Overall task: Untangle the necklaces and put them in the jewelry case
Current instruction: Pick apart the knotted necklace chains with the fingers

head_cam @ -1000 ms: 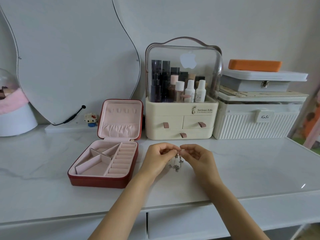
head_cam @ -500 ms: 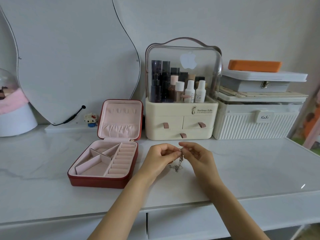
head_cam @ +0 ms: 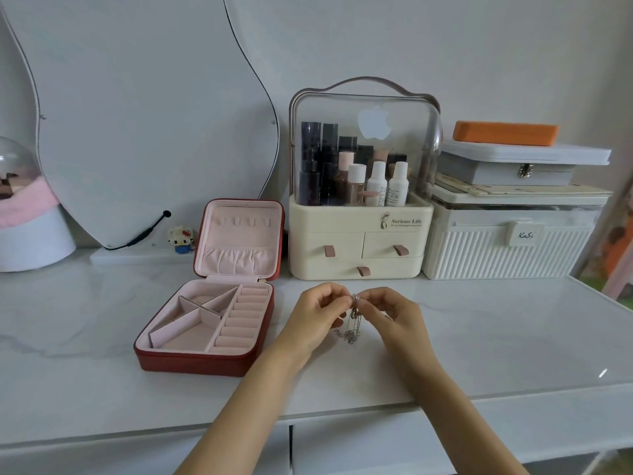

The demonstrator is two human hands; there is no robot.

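Observation:
A tangle of thin silver necklaces (head_cam: 352, 323) hangs between my two hands just above the white marble tabletop, its lower end touching the surface. My left hand (head_cam: 317, 317) pinches the top of the tangle with thumb and fingertips. My right hand (head_cam: 390, 313) pinches it from the other side, fingers curled. The red jewelry case (head_cam: 191, 363) lies open to the left of my hands, its pink lined compartments and ring rolls holding nothing, its lid (head_cam: 239, 240) standing upright.
A cream cosmetics organizer (head_cam: 359, 241) with bottles stands right behind my hands. White storage boxes (head_cam: 510, 248) with an orange case on top stand at the back right. A curved mirror (head_cam: 147, 108) leans at the back left, beside a glass dome (head_cam: 20, 207). The tabletop's front edge (head_cam: 342, 413) runs below my forearms.
My hands have come closer together on the tangle, and the chains hang longer, now reaching the tabletop. The jewelry case has not moved.

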